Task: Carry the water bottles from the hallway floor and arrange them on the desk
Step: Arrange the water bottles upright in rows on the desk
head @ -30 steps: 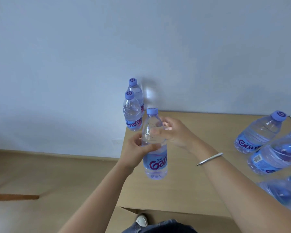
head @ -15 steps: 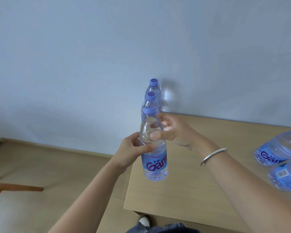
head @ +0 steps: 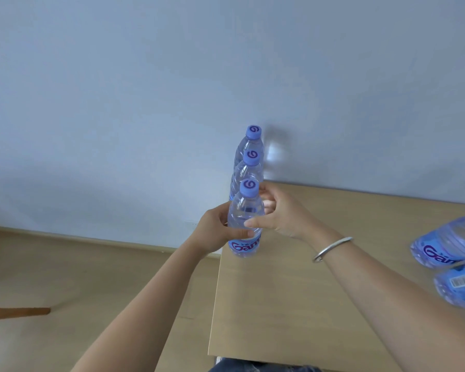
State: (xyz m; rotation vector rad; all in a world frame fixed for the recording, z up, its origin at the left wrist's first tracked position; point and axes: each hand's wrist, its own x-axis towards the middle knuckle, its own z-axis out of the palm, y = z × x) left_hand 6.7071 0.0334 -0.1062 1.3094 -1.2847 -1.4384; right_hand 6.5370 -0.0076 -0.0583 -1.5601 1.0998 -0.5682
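Lowered since a second ago onto the desk edge at 12 o'clock, the third bottle now lines up behind two upright bottles, left hand and right hand fingers wrapped around it, likely steadying it.

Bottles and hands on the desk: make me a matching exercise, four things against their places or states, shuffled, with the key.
Things:
1. nearest upright bottle
2. farthest upright bottle
3. lying bottles
4. bracelet

States:
A. on their sides at the desk's right
B. on the right wrist
C. gripped by left hand and right hand
D. closest to the wall

Pairs: 1-C, 2-D, 3-A, 4-B
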